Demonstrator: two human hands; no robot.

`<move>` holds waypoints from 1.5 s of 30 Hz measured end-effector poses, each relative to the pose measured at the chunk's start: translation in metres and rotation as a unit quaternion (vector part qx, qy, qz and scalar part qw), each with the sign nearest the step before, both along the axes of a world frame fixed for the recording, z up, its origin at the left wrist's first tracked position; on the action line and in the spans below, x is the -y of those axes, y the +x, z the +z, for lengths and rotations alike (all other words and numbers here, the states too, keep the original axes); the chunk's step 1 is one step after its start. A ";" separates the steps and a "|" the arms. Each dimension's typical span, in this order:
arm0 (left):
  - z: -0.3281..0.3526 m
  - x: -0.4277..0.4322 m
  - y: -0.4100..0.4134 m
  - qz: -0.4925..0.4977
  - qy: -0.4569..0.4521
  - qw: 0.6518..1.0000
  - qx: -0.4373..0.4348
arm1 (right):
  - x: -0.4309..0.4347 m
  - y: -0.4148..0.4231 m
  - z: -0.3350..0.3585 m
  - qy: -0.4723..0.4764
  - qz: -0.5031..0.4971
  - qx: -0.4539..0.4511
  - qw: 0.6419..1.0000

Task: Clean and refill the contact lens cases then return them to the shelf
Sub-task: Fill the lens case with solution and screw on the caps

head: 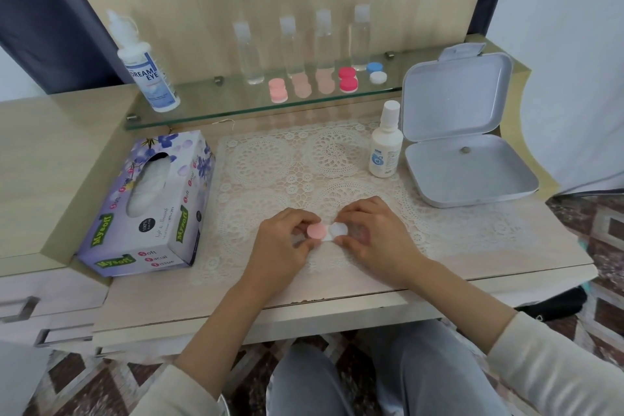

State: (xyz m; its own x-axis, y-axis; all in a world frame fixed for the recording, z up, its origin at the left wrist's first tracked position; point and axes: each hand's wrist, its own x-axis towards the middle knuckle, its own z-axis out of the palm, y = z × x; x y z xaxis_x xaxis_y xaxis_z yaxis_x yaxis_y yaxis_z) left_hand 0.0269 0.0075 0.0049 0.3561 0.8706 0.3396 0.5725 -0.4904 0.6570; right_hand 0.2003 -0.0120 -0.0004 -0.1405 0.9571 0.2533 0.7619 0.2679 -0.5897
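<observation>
In the head view, the contact lens case [326, 232] is low over the lace mat [304, 172], near the front edge of the table [506, 267], between the two hands. Its long axis goes from left to right, almost parallel to the table edge. The pink cap [316, 230] is at the left end and the white cap [338, 230] is at the right end, and both caps face up. I cannot tell if the case touches the mat.

The left hand [287, 240] grasps the contact lens case at the pink end, with thumb and fingers curled around that cap. The right hand [371, 240] grasps it at the white end in the same way, the fingers bent over the cap.

Behind the mat there is a glass shelf [236, 105]. Five other cases stand on it in a row: a light pink one [278, 90], two beige ones [301, 86] [325, 82], a red one [348, 79] and a blue and white one [375, 72]. Their long axes go from front to back, across the direction of the held case. Four clear bottles [250, 54] stand upright behind them, and a big white solution bottle [148, 71] stands at the left end of the shelf.

On the table, a tissue box [152, 203] lies left of the mat. A small white bottle [386, 145] stands upright at the right back corner of the mat, just beside an open grey box [462, 132] with its lid up.
</observation>
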 end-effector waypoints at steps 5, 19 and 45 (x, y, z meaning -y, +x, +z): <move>0.000 0.000 -0.004 -0.009 -0.034 0.999 0.011 | 0.000 0.001 0.000 0.003 0.000 0.006 1.000; 0.002 -0.001 0.002 0.008 -0.084 0.995 0.053 | 0.003 0.000 0.002 0.007 0.015 0.018 1.000; -0.013 0.002 -0.009 0.003 -0.048 0.998 0.033 | -0.004 0.015 0.036 -0.094 0.060 0.064 0.992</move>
State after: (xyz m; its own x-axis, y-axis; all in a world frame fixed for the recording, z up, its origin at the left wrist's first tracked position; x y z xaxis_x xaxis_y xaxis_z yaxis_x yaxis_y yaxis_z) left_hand 0.0178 0.0051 -0.0078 0.3312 0.9018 0.2778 0.5290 -0.4212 0.7367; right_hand 0.2152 -0.0076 0.0356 -0.2755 0.9602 0.0451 0.8025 0.2556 -0.5391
